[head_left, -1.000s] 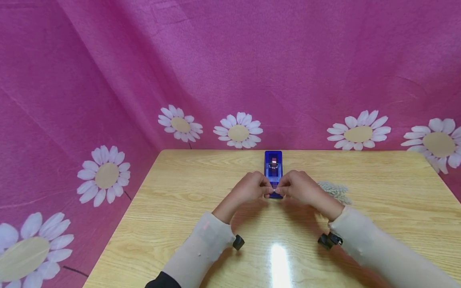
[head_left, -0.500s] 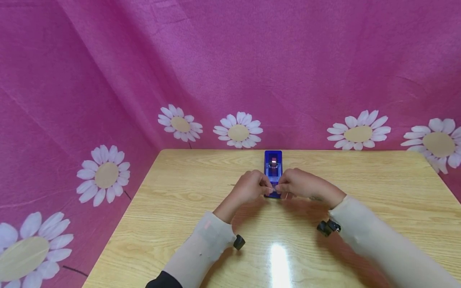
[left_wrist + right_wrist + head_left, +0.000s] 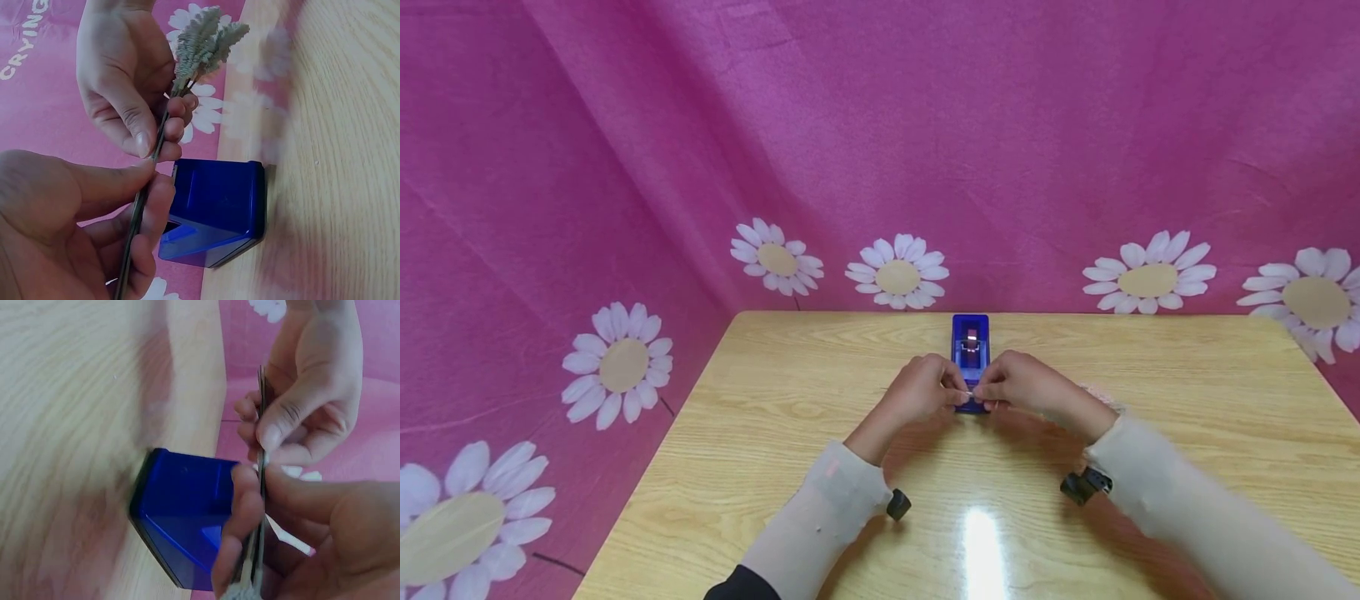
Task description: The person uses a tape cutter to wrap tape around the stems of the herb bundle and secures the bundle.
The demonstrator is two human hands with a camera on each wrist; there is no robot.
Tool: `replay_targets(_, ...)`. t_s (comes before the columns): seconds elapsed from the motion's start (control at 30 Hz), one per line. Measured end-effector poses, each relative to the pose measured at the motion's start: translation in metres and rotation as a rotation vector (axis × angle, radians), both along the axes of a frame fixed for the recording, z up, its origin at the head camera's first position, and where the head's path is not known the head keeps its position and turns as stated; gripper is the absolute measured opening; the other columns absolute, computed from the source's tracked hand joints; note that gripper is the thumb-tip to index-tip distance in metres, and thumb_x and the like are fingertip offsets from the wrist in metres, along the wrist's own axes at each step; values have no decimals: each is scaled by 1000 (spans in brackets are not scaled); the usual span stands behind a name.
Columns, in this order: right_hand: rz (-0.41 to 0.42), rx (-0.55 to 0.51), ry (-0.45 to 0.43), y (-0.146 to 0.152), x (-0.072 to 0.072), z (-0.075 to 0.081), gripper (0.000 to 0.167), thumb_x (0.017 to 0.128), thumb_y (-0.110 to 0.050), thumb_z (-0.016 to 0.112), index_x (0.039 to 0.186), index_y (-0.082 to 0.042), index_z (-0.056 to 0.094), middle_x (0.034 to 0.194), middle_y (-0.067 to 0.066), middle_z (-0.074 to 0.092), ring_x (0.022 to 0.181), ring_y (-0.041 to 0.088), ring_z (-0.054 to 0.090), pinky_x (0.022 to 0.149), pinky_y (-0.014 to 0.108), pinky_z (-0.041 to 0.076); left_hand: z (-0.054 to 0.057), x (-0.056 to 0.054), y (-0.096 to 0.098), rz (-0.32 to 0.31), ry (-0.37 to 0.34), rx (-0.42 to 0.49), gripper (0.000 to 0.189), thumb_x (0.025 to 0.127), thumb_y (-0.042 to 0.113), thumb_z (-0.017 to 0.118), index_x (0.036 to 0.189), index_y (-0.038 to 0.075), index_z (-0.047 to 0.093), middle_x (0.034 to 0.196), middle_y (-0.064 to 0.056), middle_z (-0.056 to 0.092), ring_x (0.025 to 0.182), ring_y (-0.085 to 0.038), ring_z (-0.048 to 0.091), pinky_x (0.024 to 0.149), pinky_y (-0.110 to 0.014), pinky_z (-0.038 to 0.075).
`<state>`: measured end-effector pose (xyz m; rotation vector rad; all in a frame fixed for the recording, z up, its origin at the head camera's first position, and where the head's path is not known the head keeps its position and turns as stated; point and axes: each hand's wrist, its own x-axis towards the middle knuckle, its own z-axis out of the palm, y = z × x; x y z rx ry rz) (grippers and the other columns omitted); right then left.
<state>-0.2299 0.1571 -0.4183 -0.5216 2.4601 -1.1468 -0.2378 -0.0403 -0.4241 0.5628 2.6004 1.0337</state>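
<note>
Left wrist camera gives us the clearest look at the thin, dark stems (image 3: 136, 217), bundled straight and topped with fuzzy, grey-green heads (image 3: 203, 50). We see the left hand (image 3: 69, 212) pinching the bundle between thumb and curled fingers, while the right hand (image 3: 128, 81) pinches it just beside, nearer the heads. Close to the fingertips, a glossy blue plastic box (image 3: 219, 194) with a sloping side stands on the wood-grained bench (image 3: 340, 156). Right wrist camera shows us the bare stem tips (image 3: 261, 378) past the left hand, and a tiny pale bit (image 3: 265, 460) between the thumbs that we cannot identify. Only the head camera lets us look into the box's recess, where a reddish strip (image 3: 972, 354) shows. On the pink daisy-printed cloth (image 3: 37, 119) we read "CRYING" in white capitals
</note>
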Motion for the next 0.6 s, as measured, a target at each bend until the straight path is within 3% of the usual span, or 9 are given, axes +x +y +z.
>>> replay_targets(0.1,-55,33,57,-2,5,-1,20,100,-8,66,85,-1,78,74,7,69,65,16,56,60,30,46,0,0,0,-1,-37,18,15,98,10,71,85,7,77,75,-2,71,75,-29,72,54,-24,47)
replay_targets(0.33,-134,85,196,-10,13,-5,16,97,-7,70,85,-4,80,73,1,67,67,15,54,61,29,45,0,-2,1,-46,-30,-57,28,105,17,62,83,8,77,76,-4,74,57,-9,48,49,-22,36)
replay_targets(0.47,-155,120,229,-13,14,-5,15,96,-7,71,83,-6,79,74,0,68,68,15,53,61,30,44,-1,-1,2,-43,-25,-83,28,104,18,63,82,9,76,73,-2,71,58,-9,46,50,-22,35)
replay_targets(0.6,-144,130,209,-13,13,-2,16,96,-5,71,82,-6,79,73,2,69,68,15,55,61,30,46,-1,-1,3,-28,-11,-87,27,103,19,66,80,10,76,71,-2,70,61,-9,48,52,-22,37)
